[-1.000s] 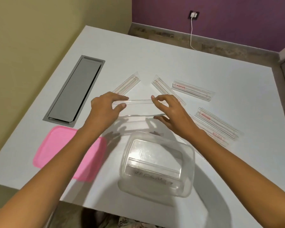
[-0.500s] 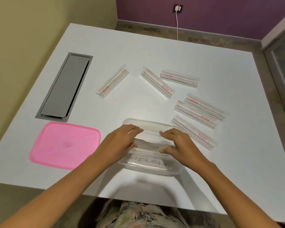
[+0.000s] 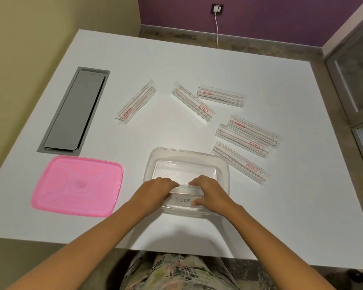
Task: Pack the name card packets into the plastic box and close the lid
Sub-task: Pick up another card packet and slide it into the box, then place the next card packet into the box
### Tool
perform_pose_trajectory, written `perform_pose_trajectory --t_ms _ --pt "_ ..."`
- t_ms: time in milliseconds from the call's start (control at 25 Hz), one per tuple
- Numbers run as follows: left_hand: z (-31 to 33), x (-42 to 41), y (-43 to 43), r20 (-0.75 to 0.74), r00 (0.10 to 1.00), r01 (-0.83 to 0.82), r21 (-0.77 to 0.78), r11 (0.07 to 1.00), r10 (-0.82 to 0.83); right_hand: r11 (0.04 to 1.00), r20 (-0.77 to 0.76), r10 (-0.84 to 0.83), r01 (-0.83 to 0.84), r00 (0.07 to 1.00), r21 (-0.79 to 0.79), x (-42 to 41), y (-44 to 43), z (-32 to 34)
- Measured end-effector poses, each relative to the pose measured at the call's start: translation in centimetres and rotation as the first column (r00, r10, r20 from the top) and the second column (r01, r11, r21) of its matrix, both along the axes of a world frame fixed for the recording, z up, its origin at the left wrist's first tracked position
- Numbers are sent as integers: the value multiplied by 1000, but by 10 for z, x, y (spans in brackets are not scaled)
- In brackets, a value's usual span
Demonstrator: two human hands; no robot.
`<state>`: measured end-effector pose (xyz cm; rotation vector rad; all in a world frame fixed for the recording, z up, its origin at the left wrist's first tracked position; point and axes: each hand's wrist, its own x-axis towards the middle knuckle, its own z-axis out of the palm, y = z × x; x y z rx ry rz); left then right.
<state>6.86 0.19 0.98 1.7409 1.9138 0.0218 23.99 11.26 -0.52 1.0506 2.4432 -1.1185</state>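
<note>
Both hands — left hand [image 3: 155,190], right hand [image 3: 210,190] — pinch a name card packet [image 3: 183,198] inside the plastic box [image 3: 189,155]. Risk: tilted between the fingers, it jams against the wall; six packets [image 3: 240,162] wait beyond the fingertips, pink lid [image 3: 78,185] leftward.

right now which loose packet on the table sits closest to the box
The packet just right of the plastic box, nearly touching its far right corner; the other five lie farther back.

White table [image 3: 134,59], purple wall [image 3: 281,15].
</note>
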Motion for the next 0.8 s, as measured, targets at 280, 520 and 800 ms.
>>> perform_pose_trajectory --t_ms 280,520,800 --pt "-12 -5 0 41 999 -19 -44 999 21 1000 25 -2 2 1000 -4 -1 -3 -10" --pt "-14 -5 1 60 998 -5 -36 999 7 999 11 -27 27 1000 -24 1 -5 -3" --pt "4 -7 19 201 973 -147 171 974 112 881 -452 -264 404 852 248 11 15 35"
